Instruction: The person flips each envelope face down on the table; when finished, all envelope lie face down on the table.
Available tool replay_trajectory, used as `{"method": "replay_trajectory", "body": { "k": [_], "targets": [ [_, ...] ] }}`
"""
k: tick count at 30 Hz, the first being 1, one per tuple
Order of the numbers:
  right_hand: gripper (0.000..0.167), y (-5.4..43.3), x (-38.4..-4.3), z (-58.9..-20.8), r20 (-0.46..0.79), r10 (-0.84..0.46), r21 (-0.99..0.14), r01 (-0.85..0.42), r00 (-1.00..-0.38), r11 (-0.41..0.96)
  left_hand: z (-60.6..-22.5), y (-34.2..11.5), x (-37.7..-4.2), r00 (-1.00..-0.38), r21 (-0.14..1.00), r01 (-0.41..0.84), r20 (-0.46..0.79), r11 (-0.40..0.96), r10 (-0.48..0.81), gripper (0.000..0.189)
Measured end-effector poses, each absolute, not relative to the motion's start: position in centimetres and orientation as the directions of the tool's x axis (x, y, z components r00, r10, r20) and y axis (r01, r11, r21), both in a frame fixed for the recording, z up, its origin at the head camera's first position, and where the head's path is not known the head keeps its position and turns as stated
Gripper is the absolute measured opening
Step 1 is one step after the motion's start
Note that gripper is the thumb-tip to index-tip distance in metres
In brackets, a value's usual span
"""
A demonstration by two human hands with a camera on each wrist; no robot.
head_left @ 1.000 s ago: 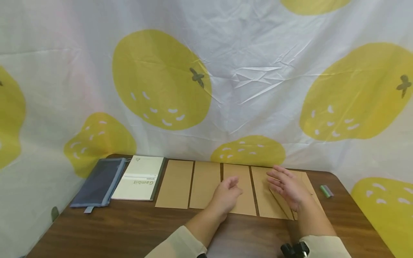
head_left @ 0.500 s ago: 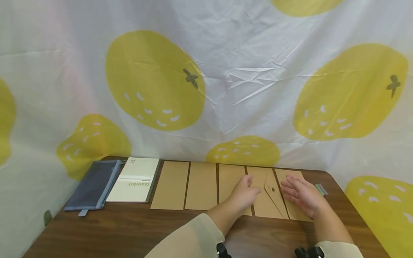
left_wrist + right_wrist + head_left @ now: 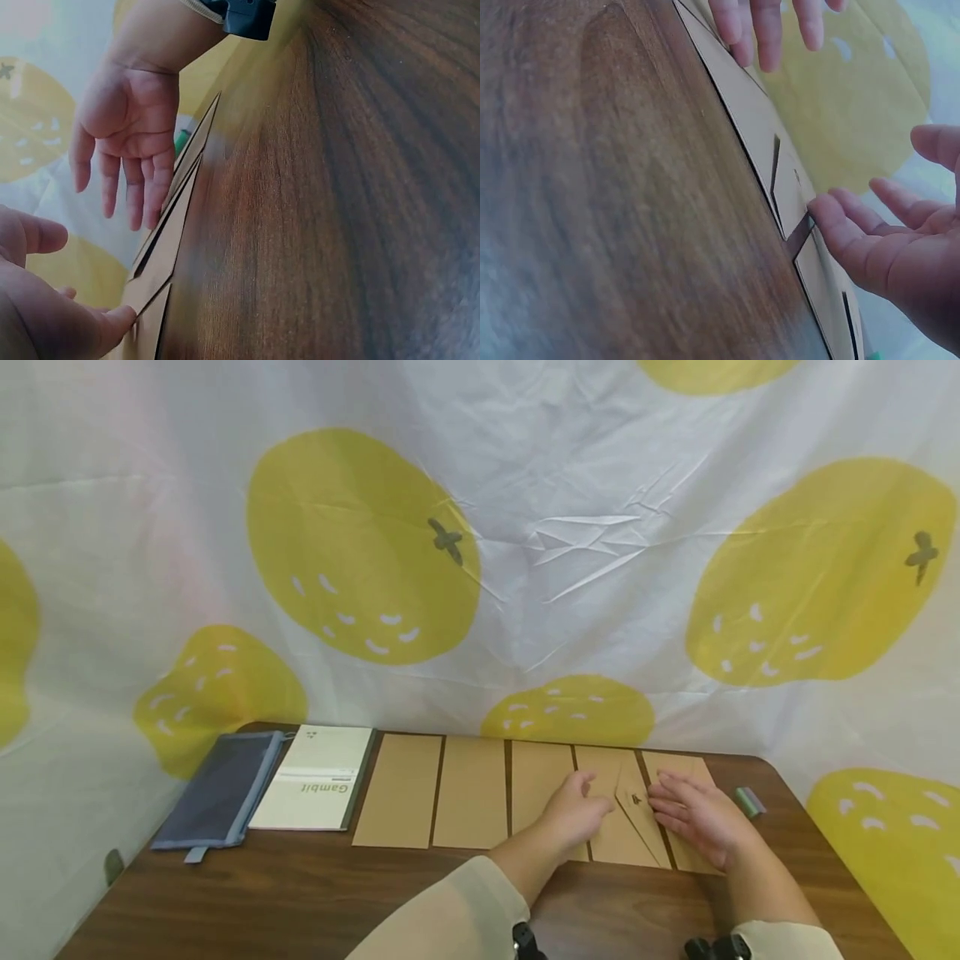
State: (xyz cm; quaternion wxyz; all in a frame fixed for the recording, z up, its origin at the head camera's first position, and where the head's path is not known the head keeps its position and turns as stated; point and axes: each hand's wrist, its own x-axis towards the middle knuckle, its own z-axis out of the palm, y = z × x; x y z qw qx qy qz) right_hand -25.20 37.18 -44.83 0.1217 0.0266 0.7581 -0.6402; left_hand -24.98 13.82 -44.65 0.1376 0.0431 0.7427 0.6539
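Observation:
Several brown kraft paper envelopes lie side by side in a row; one right of centre shows a slanted flap edge and a small dark mark on its envelope face (image 3: 636, 810). My left hand (image 3: 573, 810) is over the left part of that envelope, fingers loosely bent, with nothing in its grasp. Over the rightmost envelope (image 3: 686, 764) is my right hand (image 3: 697, 818), palm turned inward and fingers extended. In the left wrist view the right hand (image 3: 135, 135) hangs with its fingers straight. The right wrist view has right fingertips beside a gap between two envelopes; contact cannot be told.
A white notebook (image 3: 311, 789) lies left of the row, beside a dark blue mesh zip pouch (image 3: 217, 793). A small green and grey item (image 3: 748, 802) sits at the right. Behind the wooden table (image 3: 262, 893) hangs a fruit-patterned cloth (image 3: 585, 568).
Both hands have moved right along the row, uncovering the marked envelope's flap. The head view has turned slightly. Over the last half second the hands have barely moved.

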Motion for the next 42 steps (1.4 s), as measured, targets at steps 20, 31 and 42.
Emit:
{"method": "replay_trajectory", "body": {
  "k": [20,31,42],
  "targets": [
    [0.067,37.7,-25.4,-45.3,-0.07,-0.129,-0.998,0.069,-0.989,0.013,-44.4,15.3,-24.0,-0.958,0.992,-0.078,-0.103,0.101,0.268,0.068],
    [0.059,35.1,-24.7,-43.9,-0.09,-0.197,-0.995,0.081,-0.976,0.054,-43.6,15.6,-22.9,-0.947,0.986,0.069,0.018,0.15,0.322,0.068],
    [0.059,34.1,-24.3,-43.3,-0.072,-0.187,-0.996,0.06,-0.98,0.069,-43.6,15.8,-22.8,-0.959,0.993,0.064,0.035,0.095,0.281,0.054]
  ]
}}
